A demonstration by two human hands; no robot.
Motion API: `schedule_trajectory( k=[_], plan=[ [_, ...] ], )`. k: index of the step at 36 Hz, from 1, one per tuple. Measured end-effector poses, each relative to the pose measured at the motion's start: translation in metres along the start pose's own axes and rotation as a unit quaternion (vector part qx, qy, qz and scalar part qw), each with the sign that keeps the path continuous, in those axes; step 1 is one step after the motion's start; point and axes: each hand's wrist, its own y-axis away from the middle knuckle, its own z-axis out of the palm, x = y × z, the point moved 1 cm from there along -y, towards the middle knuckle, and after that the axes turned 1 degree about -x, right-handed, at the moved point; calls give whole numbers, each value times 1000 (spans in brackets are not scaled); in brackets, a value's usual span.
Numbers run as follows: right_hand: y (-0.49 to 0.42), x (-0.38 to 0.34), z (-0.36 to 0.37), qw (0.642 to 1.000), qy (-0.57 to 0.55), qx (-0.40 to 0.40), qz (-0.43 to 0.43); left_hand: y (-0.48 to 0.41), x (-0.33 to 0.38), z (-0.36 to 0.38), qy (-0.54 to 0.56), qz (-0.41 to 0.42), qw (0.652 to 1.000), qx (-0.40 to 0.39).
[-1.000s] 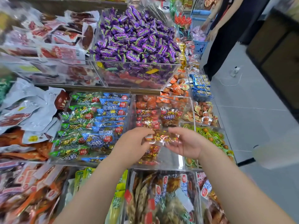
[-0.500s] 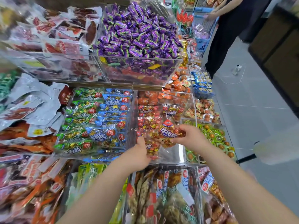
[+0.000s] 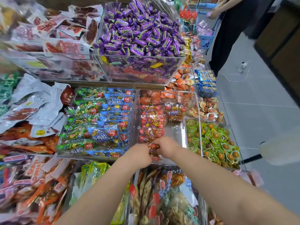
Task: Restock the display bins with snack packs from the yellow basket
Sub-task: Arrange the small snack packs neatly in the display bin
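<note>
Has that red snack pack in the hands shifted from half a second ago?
Yes: the red snack pack has dropped nearer the person, toward the front wall of the clear bin.

A red-and-gold pack (image 3: pixel 153 149) is held low at the front of a clear bin (image 3: pixel 183 135), pinched between the left hand (image 3: pixel 140 154) and the right hand (image 3: pixel 165 146). Red packs (image 3: pixel 151 122) like it are laid in a row along the bin's left side, front to back. A larger pack (image 3: pixel 175 112) is propped at the back right, label up.
</note>
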Motion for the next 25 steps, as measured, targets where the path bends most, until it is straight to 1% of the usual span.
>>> schedule_trajectory(
  k=[3,7,9,13,17,18,19,20,21,22,23,24,25],
  plan=[
    [-5,0,0,1000,22,-2,2,2,0,-1,0,-3,1000,10],
    [-11,-8,4,997,58,47,17,4,0,-5,5,1,1000,31],
    [-13,-10,6,996,63,57,19,6,-1,-6,-1,5,999,41],
    [-17,-5,7,998,37,20,38,3,0,-7,-18,-7,998,64],
    [-22,-1,5,999,21,-30,30,-1,5,-6,-27,-21,994,102],
    [-23,1,4,998,1,-47,31,-3,5,-5,-29,-22,993,115],
    [-23,5,1,996,-48,-69,36,-3,5,-4,-31,-25,991,126],
    [-22,8,-2,987,-122,-95,41,-4,6,-4,-37,-26,990,134],
    [-19,12,-7,969,-209,-116,54,-4,7,-3,-49,-26,989,140],
    [-17,18,-12,947,-289,-120,76,-4,7,-2,-64,-24,987,148],
    [-16,25,-16,925,-351,-97,107,-5,8,-1,-83,-18,983,163],
    [-17,33,-20,904,-399,-50,146,-7,9,1,-101,-6,978,183],
    [-20,42,-22,884,-429,14,185,-8,10,3,-118,10,972,201]
  ],
)
